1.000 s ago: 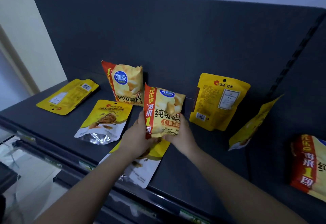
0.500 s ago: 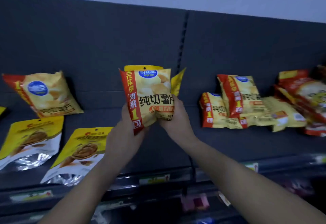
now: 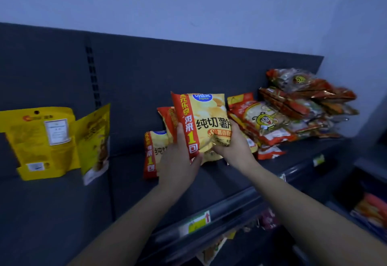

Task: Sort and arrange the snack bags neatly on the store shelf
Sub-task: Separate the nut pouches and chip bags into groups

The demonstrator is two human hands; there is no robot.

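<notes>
Both hands hold one yellow chip bag [image 3: 206, 121] with a red side stripe, upright above the dark shelf [image 3: 219, 182]. My left hand [image 3: 178, 161] grips its lower left edge; my right hand [image 3: 234, 146] grips its lower right corner. Right behind it stand two more chip bags [image 3: 155, 150] of the same kind, leaning on the back panel. A pile of red and white snack bags [image 3: 270, 123] lies just to the right, stacked higher toward the shelf's end.
Two yellow nut pouches [image 3: 41, 140] lean against the back panel at the left, one [image 3: 96, 140] turned edge-on. The shelf's front rail carries price tags [image 3: 196, 222]. Lower shelves with more packets [image 3: 370, 209] show at the bottom right.
The view has swung right along the shelf, and both hands have carried the chip bag from the nut pouches over to the other chip bags. The grip is unchanged.
</notes>
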